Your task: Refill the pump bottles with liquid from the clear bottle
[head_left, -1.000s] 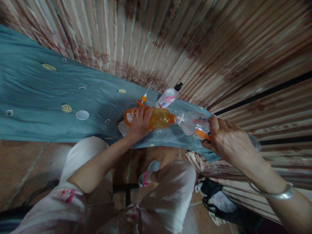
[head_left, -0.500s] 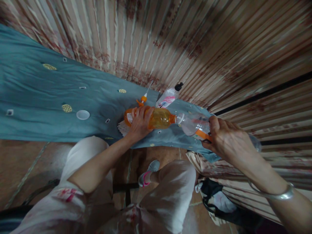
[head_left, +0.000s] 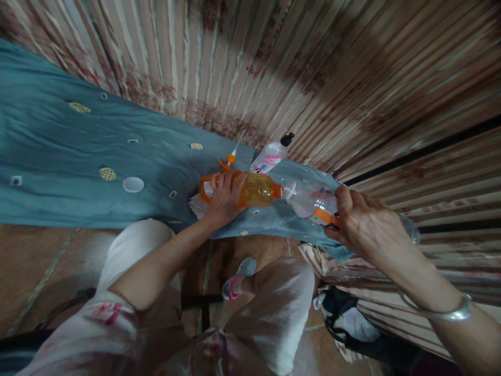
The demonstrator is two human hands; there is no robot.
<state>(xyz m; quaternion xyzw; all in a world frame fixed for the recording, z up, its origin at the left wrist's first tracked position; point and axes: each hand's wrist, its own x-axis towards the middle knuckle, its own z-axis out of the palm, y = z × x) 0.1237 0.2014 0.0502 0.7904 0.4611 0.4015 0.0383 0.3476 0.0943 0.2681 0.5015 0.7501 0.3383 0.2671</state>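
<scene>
The amber bottle [head_left: 258, 190] is over the near side of the cloth-covered tabletop [head_left: 50, 141], its neck meeting the mouth of a clear bottle [head_left: 311, 197]. From overhead, it is hard to tell whether the amber bottle stands upright or leans, or whether the two rims actually touch.

The person's left hand [head_left: 227, 193] is wrapped around the amber bottle's body towards its base; the right hand [head_left: 364, 219] grips the clear bottle across its banded middle, well back from its mouth. Good handling here would seem to call for a firm left hand, with the right making only small changes of tilt so that the two mouths stay in line. Squeezing the clear bottle hard could make its wall buckle, so a light but sure hold looks wiser.

A pale lacy mat [head_left: 198, 206] lies by the amber bottle's base. Just beyond that bottle lie an orange pump head [head_left: 230, 159] and a black-topped bottle [head_left: 268, 157], both close enough for a careless elbow or wrist to knock. A white round dish or lid [head_left: 133, 184] rests well apart.
</scene>
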